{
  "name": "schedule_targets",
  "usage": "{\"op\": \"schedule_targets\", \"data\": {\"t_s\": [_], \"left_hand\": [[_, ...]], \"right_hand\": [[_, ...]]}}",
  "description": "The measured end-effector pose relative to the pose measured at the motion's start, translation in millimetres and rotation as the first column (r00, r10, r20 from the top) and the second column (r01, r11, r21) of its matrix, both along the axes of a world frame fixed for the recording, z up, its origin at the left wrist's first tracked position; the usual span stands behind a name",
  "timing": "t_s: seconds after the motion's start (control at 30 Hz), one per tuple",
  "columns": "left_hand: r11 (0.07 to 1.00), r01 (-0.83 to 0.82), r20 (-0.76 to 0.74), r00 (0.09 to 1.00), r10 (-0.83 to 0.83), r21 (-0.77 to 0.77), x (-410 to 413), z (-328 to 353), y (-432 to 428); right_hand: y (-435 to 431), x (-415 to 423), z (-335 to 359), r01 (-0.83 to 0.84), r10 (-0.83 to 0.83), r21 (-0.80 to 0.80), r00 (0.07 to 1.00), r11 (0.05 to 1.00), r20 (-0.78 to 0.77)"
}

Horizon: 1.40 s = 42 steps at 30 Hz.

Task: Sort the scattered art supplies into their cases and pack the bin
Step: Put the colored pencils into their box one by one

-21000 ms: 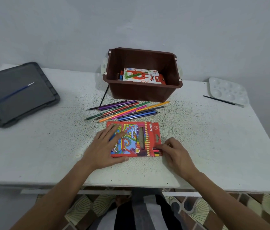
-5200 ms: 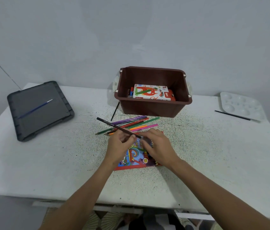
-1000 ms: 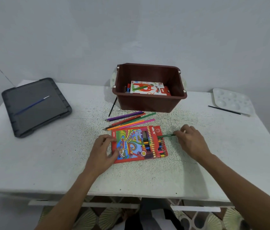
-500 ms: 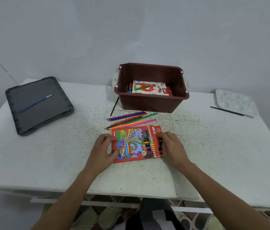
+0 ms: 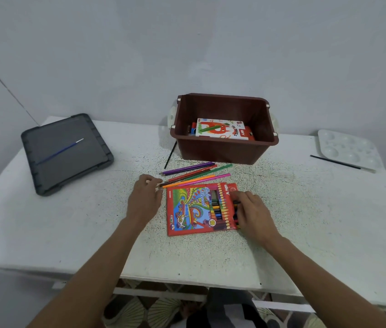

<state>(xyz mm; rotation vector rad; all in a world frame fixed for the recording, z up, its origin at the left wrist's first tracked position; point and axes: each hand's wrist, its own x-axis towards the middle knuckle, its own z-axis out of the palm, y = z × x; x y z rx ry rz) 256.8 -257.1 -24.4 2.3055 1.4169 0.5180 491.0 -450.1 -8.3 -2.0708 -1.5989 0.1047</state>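
A: Where is the pencil case?
B: The red pencil case lies flat on the white table, between the two hands. A row of coloured pencils shows at its right end.
A: What does the right hand do?
B: The right hand rests on that right end, with bent fingers over the pencil ends. I cannot tell if it pinches one.
A: And the left hand?
B: The left hand is just beside the far left corner of the case. Its curled fingertips touch the tips of the loose pencils, which lie between the case and the brown bin. I cannot tell if it already grips one.
A: What is inside the bin?
B: A box of oil pastels.
A: Something more?
B: A grey lid carries a blue brush at the left, and a white palette lies at the right.
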Motion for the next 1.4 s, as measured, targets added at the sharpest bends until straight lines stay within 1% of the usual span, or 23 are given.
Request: {"op": "schedule_targets", "data": {"t_s": [0.07, 0.13, 0.27, 0.33, 0.5, 0.57, 0.63, 0.67, 0.73, 0.8, 0.83, 0.9, 1.0, 1.1, 1.2, 1.4], "left_hand": [[0.999, 0.032, -0.081, 0.996, -0.028, 0.043, 2.1, 2.6, 5.3], [0.997, 0.041, -0.118, 0.992, -0.034, 0.061, 3.8, 5.7, 8.4], [0.99, 0.088, -0.115, 0.991, -0.075, 0.114, 1.6, 9.7, 13.6], [0.982, 0.095, -0.111, 0.991, -0.078, 0.164, 0.5, 10.1, 15.2], [0.938, 0.02, 0.03, 0.999, -0.032, 0.345, -1.5, 12.6, 7.8], [0.932, -0.031, 0.101, 0.995, -0.006, 0.36, -2.2, 14.4, -0.7], [0.956, -0.088, 0.192, 0.981, 0.034, 0.281, 0.2, 19.4, -11.8], [0.973, -0.11, 0.243, 0.968, 0.059, 0.202, 2.7, 23.3, -18.0], [0.992, -0.129, 0.355, 0.927, 0.123, -0.005, 8.0, 30.0, -29.7], [0.969, -0.117, 0.458, 0.865, 0.206, -0.217, 13.0, 34.8, -39.5], [0.954, -0.094, 0.486, 0.844, 0.229, -0.286, 15.3, 35.7, -43.6], [0.932, -0.021, 0.517, 0.827, 0.219, -0.361, 19.3, 34.9, -49.1], [0.89, 0.142, 0.588, 0.793, 0.16, -0.433, 26.0, 33.1, -54.2], [0.867, 0.249, 0.643, 0.759, 0.102, -0.431, 30.3, 31.5, -58.7], [0.85, 0.296, 0.667, 0.74, 0.083, -0.435, 32.6, 32.7, -62.4], [0.834, 0.302, 0.662, 0.743, 0.097, -0.461, 35.7, 32.6, -63.1]], "right_hand": [[0.7, -1.2, 0.2, 0.005, -0.006, 0.02, 1.0, 1.0, 0.015], [0.9, -1.8, -0.1, 0.008, -0.009, 0.032, 1.0, 0.999, 0.027], [1.7, -1.7, 0.1, 0.008, -0.009, 0.043, 1.0, 0.999, 0.015], [2.2, -1.4, 0.6, -0.003, 0.002, 0.034, 1.0, 0.999, 0.014], [6.1, 2.2, -1.3, 0.013, -0.014, -0.048, 1.0, 0.999, -0.009], [8.7, 3.3, -4.0, 0.024, -0.026, -0.068, 0.999, 0.997, -0.021], [12.2, 1.6, -4.3, 0.066, -0.067, -0.077, 0.998, 0.995, -0.019], [14.6, -0.2, -3.8, 0.096, -0.096, -0.069, 0.995, 0.993, 0.008], [18.6, -6.8, -0.6, 0.13, -0.127, -0.032, 0.989, 0.991, 0.079], [23.4, -15.7, 4.2, 0.093, -0.095, 0.018, 0.99, 0.995, 0.104], [26.4, -20.7, 6.5, 0.056, -0.06, 0.042, 0.993, 0.998, 0.101], [32.8, -30.9, 10.1, -0.025, 0.018, 0.086, 0.997, 0.996, 0.074], [41.8, -41.4, 13.8, -0.143, 0.139, 0.129, 0.989, 0.981, 0.04], [45.9, -45.7, 15.2, -0.194, 0.188, 0.156, 0.981, 0.968, 0.053], [46.9, -45.0, 15.0, -0.21, 0.2, 0.187, 0.977, 0.96, 0.071], [46.7, -41.5, 11.3, -0.249, 0.228, 0.223, 0.967, 0.942, 0.117]]}}
